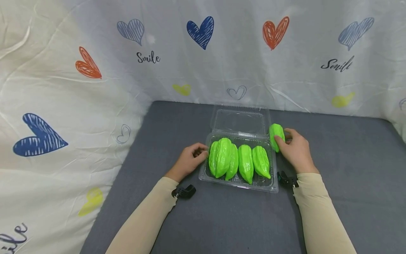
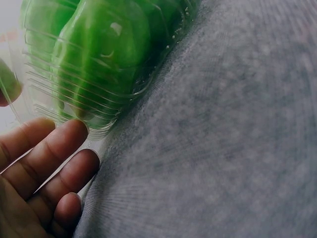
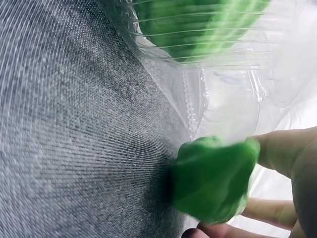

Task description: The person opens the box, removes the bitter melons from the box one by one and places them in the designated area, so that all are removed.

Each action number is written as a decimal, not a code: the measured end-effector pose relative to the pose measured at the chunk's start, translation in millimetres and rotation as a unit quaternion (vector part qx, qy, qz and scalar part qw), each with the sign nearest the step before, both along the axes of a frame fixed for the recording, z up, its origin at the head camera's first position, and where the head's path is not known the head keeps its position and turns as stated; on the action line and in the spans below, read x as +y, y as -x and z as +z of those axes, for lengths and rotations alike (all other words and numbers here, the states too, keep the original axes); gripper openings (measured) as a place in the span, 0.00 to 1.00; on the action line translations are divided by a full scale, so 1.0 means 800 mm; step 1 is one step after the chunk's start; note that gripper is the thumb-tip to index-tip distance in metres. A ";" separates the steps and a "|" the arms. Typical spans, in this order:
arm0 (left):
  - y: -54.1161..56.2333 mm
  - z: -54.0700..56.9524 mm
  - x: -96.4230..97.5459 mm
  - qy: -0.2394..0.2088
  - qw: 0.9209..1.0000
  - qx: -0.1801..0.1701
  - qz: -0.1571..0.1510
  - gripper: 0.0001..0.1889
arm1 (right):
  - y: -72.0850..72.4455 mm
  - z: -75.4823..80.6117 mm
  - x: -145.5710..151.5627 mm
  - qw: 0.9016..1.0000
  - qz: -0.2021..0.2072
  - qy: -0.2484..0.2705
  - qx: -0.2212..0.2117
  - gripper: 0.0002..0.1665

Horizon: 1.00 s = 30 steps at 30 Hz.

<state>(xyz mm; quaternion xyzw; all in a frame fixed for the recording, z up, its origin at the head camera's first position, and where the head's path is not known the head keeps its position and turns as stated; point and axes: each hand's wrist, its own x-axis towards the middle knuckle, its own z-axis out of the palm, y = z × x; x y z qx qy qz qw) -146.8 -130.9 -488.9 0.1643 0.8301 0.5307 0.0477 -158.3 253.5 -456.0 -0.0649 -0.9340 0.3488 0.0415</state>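
A clear plastic clamshell box (image 1: 238, 186) lies with its lid folded back, holding several bright green toy star fruits (image 1: 245, 162) side by side; one lies on top of the others at the left. My left hand (image 1: 189, 159) holds the box's left rim, fingertips against the outer wall (image 2: 99, 131) and thumb at the rim's other side. To the right of the box, my right hand (image 1: 296, 150) grips another star fruit (image 1: 276, 135) between thumb and fingers. In the right wrist view this star fruit (image 3: 213, 181) is close over the cloth, its pointed end toward the camera.
A dark grey cloth (image 1: 222, 222) covers the table. The transparent lid (image 1: 240, 120) stretches back toward a white curtain (image 1: 234, 63) printed with hearts, which also hangs along the left side. Black wrist straps (image 1: 184, 192) sit on both forearms.
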 end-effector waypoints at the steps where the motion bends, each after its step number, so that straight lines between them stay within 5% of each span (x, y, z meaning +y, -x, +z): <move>1: 0.000 0.000 0.000 0.000 1.000 0.000 0.001 0.15 | 0.000 0.000 0.000 1.000 0.001 0.000 0.001 0.45; 30: 0.001 0.000 0.000 -0.005 1.000 0.002 -0.001 0.15 | -0.003 0.015 0.000 1.000 0.012 0.005 -0.024 0.46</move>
